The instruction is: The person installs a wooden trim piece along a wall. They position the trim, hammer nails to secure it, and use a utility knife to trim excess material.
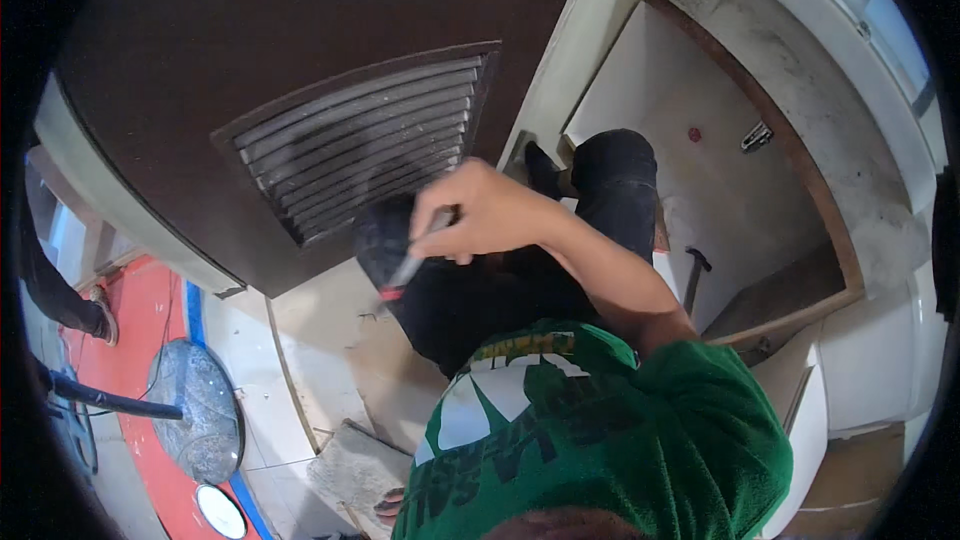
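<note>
My right hand (482,212) is closed around a slim tool (407,269) with a greyish shaft and a red lower end; blur hides its exact kind. The tool points down and left, in front of a dark brown door (300,0) with a dusty louvred vent (360,140). Low in the picture, only a few curled fingers of my left hand (389,507) show beside a rough grey, flat piece (362,470). The rest of that hand is hidden behind my green shirt, and what it grips cannot be made out.
A hammer (693,280) lies inside the open white cabinet frame (852,260) on the right. To the left, a round speckled base (195,410) with a pole and a white round lid-like thing (220,512) stand on red floor covering. Another person's leg (62,295) is at far left.
</note>
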`<state>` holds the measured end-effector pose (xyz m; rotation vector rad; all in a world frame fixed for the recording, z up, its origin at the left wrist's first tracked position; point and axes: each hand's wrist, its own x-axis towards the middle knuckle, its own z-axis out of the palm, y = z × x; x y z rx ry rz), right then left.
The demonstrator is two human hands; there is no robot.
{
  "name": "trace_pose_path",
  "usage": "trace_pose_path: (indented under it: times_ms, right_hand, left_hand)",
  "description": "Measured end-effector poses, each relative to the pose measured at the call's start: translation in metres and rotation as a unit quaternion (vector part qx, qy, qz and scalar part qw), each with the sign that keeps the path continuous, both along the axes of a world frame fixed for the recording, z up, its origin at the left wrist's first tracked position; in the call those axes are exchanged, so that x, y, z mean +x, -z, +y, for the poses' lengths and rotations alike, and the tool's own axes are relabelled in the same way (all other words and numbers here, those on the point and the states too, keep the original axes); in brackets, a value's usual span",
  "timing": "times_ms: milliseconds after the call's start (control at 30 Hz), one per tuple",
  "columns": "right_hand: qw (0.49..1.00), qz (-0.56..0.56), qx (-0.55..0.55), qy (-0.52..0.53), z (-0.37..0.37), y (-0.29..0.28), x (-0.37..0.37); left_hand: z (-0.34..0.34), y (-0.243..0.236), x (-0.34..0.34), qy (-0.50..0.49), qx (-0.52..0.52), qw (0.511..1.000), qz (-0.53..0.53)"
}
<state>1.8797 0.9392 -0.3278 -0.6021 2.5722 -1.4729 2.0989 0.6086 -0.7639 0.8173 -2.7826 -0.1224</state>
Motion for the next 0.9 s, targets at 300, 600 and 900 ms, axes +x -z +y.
trace_pose_path:
  times_ms: [300, 600, 900]
  right_hand:
    - [0.918, 0.245, -0.090, 0.299, 0.158, -0.074, 0.063]
    - [0.895, 0.053, 0.026, 0.442, 0.187, 0.123, 0.104]
    - [0.838, -0.170, -0.114, 0.505, 0.291, 0.179, 0.092]
  left_hand:
    - [0.000, -0.006, -0.024, 0.022, 0.014, 0.997, -0.071]
    - [-0.030, -0.008, -0.048, 0.064, 0.015, 0.985, -0.156]
    - [0.099, -0.104, -0.177, 0.385, 0.119, 0.909, -0.107]
